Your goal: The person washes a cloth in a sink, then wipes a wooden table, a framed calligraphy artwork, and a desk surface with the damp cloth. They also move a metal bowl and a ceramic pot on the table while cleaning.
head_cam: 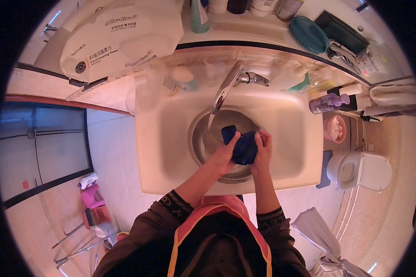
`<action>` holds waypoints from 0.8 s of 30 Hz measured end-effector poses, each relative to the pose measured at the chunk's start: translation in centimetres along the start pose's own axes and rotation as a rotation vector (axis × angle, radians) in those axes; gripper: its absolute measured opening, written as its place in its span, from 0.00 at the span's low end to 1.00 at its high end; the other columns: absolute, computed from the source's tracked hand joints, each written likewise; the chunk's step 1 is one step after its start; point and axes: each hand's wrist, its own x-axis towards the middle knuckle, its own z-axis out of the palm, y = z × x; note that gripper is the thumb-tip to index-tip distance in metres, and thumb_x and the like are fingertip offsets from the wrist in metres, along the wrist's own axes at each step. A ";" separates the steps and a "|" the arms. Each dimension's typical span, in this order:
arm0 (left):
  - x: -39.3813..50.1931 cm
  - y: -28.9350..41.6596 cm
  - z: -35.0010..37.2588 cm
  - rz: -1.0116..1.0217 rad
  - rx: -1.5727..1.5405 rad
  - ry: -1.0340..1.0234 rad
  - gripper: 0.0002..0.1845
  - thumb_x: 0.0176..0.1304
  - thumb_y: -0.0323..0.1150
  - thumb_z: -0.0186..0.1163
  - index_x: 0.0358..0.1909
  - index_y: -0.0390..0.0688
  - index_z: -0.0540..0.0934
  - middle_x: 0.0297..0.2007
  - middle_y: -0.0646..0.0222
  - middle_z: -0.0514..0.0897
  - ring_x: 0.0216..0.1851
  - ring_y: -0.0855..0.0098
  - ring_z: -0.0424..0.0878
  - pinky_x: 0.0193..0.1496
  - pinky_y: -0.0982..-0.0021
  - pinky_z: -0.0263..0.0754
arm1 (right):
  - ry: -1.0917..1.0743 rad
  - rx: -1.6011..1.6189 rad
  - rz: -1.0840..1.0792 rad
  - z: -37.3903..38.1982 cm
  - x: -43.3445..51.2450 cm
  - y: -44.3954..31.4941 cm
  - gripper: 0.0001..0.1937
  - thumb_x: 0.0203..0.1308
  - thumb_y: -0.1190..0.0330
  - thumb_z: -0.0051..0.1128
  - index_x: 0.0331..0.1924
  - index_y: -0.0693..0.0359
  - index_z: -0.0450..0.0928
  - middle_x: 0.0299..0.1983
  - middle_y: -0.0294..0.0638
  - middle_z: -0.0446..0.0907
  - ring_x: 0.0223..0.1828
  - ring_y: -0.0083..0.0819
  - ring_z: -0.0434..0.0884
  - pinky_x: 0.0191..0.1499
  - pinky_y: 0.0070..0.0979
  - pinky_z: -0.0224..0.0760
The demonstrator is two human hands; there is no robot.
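Note:
Both my hands grip a dark blue cloth (pixel 245 149) over a round metal basin (pixel 197 138), which stands in a white sink (pixel 287 138). On the cloth's left side is my left hand (pixel 225 155), its thumb against the fabric. My right hand (pixel 262 149) holds the right side with bent fingers. One end of the cloth sticks up to the upper left, between the hands and the water stream. From the chrome faucet (pixel 225 90) water runs into the basin, left of the cloth. The cloth hides part of the basin's inside.
A purple pump bottle (pixel 327 103) stands at the sink's right rim. Behind the faucet runs a shelf with a teal hairbrush (pixel 308 34), a comb (pixel 246 30) and a pack of facial towels (pixel 121 41). A toilet (pixel 346 171) and a pink bin (pixel 335 128) are at the right.

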 end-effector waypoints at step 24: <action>-2.7 0.5 0.3 -0.167 0.409 -0.326 0.29 0.54 0.34 0.71 0.56 0.44 0.71 0.49 0.67 0.78 0.49 0.69 0.78 0.44 0.65 0.79 | -0.681 -0.189 0.222 3.0 3.1 -5.3 0.09 0.52 0.72 0.65 0.28 0.59 0.72 0.29 0.37 0.77 0.35 0.27 0.79 0.39 0.24 0.72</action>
